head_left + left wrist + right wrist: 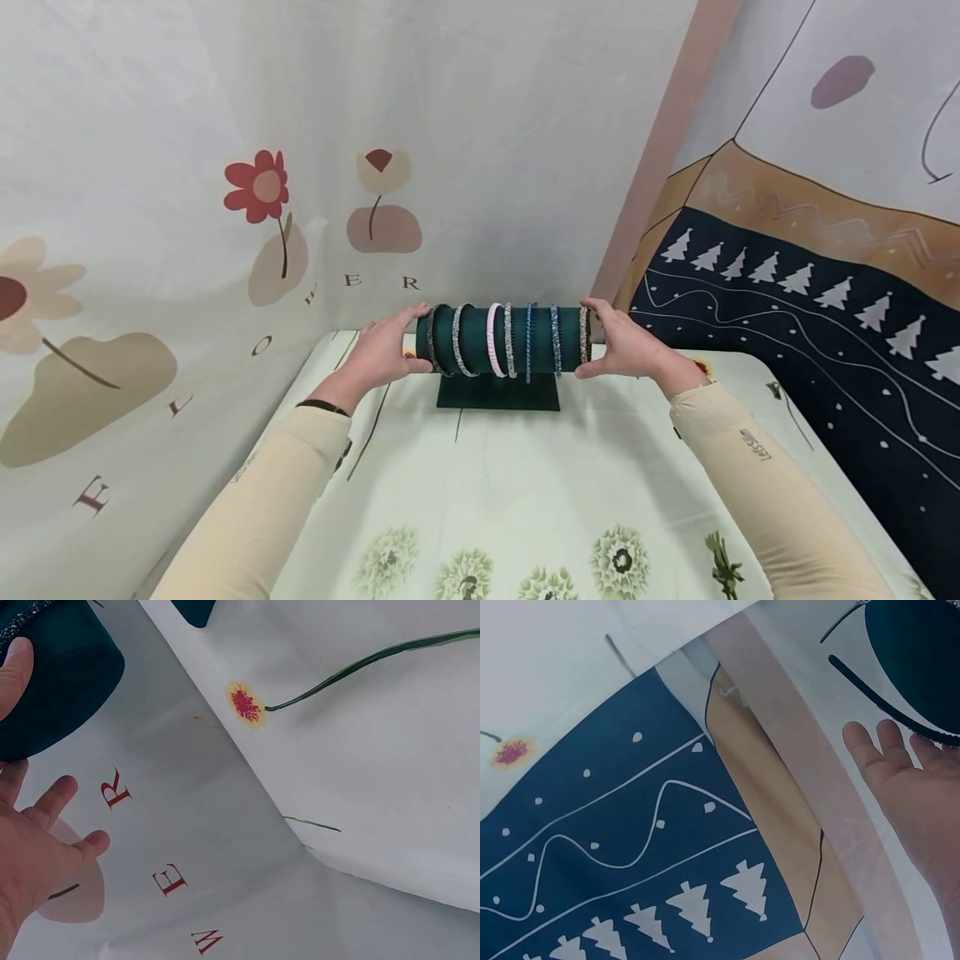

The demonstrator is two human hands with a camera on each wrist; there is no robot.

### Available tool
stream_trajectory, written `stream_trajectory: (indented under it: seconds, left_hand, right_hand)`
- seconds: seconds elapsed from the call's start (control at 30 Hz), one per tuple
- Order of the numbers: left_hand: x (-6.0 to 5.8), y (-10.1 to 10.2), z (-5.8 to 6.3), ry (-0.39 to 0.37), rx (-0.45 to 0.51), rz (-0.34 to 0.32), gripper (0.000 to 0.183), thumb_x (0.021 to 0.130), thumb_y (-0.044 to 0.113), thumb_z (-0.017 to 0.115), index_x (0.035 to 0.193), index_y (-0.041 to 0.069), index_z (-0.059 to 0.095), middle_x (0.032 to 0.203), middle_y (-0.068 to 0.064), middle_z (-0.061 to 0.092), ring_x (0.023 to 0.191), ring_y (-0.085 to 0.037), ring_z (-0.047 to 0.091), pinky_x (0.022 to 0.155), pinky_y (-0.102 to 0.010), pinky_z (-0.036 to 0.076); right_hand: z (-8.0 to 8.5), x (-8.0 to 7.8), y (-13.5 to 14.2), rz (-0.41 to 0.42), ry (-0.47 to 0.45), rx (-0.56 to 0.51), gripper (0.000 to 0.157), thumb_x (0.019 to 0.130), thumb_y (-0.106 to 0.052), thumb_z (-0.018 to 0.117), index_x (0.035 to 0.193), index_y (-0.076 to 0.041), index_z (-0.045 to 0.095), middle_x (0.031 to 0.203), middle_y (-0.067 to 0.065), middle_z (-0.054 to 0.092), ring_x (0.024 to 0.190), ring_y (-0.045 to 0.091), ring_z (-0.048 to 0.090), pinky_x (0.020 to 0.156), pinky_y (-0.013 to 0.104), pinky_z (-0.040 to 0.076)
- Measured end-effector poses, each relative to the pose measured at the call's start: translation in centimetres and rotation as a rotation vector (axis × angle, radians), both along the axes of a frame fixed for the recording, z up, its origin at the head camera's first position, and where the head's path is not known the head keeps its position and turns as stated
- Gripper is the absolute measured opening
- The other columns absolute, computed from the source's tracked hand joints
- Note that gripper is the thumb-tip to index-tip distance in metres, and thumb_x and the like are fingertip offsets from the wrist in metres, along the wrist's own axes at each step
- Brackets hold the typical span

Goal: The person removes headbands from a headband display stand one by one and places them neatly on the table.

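Note:
A dark green velvet headband stand (477, 337) has a horizontal roll on a flat base (495, 395). Several glittery headbands circle the roll, among them a pink one (492, 340), a blue one (556, 340) and a dark one (431, 340) at the left. My left hand (378, 352) grips the roll's left end, thumb in front and fingers behind. At the right end my right hand (632, 346) holds a brownish headband (585, 335) between thumb and fingers. In the right wrist view, that headband's dark arm (885, 703) runs along the fingertips; the thumb is hidden.
The stand rests near the back of a table with a white floral cloth (480, 475). A pale printed curtain (487, 150) hangs close behind and at the left. Navy fabric with white trees (795, 333) lies along the right.

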State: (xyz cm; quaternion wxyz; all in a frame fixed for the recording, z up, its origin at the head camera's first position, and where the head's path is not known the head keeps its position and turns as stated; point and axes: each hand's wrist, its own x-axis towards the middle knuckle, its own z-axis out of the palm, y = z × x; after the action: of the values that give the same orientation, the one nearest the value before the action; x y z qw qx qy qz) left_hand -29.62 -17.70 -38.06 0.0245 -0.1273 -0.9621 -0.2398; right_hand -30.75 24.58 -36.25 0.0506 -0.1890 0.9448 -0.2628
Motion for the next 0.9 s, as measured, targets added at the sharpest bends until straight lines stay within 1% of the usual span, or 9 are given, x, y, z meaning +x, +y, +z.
stream_trajectory:
  seconds: [0.17, 0.37, 0.47, 0.6, 0.77, 0.9]
  left_hand:
    - [0.0, 0.0, -0.1, -0.003, 0.002, 0.006, 0.105, 0.086, 0.030, 0.093, 0.170, 0.023, 0.030, 0.170, -0.015, 0.043, 0.155, -0.046, 0.041, 0.133, -0.070, 0.014]
    - [0.0, 0.0, 0.0, -0.006, 0.002, 0.011, 0.106, 0.086, 0.029, 0.093, 0.171, 0.023, 0.029, 0.170, -0.016, 0.043, 0.154, -0.048, 0.040, 0.132, -0.072, 0.017]
    - [0.0, 0.1, 0.0, -0.010, 0.010, 0.012, 0.105, 0.086, 0.028, 0.092, 0.170, 0.024, 0.029, 0.170, -0.016, 0.043, 0.155, -0.050, 0.038, 0.131, -0.073, 0.019]
    - [0.1, 0.1, 0.0, -0.018, 0.020, 0.015, 0.105, 0.087, 0.028, 0.092, 0.170, 0.024, 0.029, 0.171, -0.015, 0.042, 0.155, -0.050, 0.038, 0.130, -0.074, 0.020]
    - [0.0, 0.1, 0.1, -0.013, 0.008, 0.009, 0.105, 0.087, 0.029, 0.092, 0.170, 0.022, 0.029, 0.170, -0.016, 0.043, 0.154, -0.048, 0.041, 0.132, -0.071, 0.018]
    - [0.1, 0.1, 0.1, -0.013, 0.019, 0.010, 0.105, 0.087, 0.029, 0.092, 0.170, 0.023, 0.029, 0.171, -0.015, 0.042, 0.155, -0.048, 0.040, 0.132, -0.071, 0.018]
  right_hand:
    - [-0.1, 0.0, 0.2, -0.014, 0.004, -0.002, 0.127, 0.080, -0.035, 0.097, 0.169, -0.013, 0.009, 0.170, 0.026, 0.028, 0.155, 0.046, 0.032, 0.121, 0.075, 0.039]
    - [-0.3, 0.0, 0.5, -0.029, 0.000, -0.043, 0.125, 0.079, -0.036, 0.097, 0.165, -0.009, 0.010, 0.170, 0.023, 0.026, 0.156, 0.046, 0.033, 0.124, 0.070, 0.038]
    - [-0.5, 0.0, 0.7, -0.029, 0.000, -0.050, 0.124, 0.080, -0.037, 0.096, 0.164, -0.004, 0.011, 0.169, 0.025, 0.026, 0.154, 0.047, 0.034, 0.124, 0.070, 0.038]
    - [-0.7, 0.1, 0.9, -0.034, 0.000, -0.051, 0.122, 0.081, -0.035, 0.096, 0.163, -0.003, 0.011, 0.169, 0.026, 0.027, 0.154, 0.048, 0.035, 0.124, 0.070, 0.037]
    - [-0.7, 0.2, 1.3, -0.036, -0.003, -0.052, 0.120, 0.081, -0.033, 0.096, 0.162, -0.005, 0.012, 0.166, 0.026, 0.030, 0.152, 0.047, 0.035, 0.124, 0.071, 0.037]
    - [-0.8, 0.3, 1.7, -0.045, -0.003, -0.045, 0.118, 0.080, -0.035, 0.096, 0.161, -0.008, 0.014, 0.162, 0.025, 0.034, 0.149, 0.045, 0.037, 0.123, 0.070, 0.039]
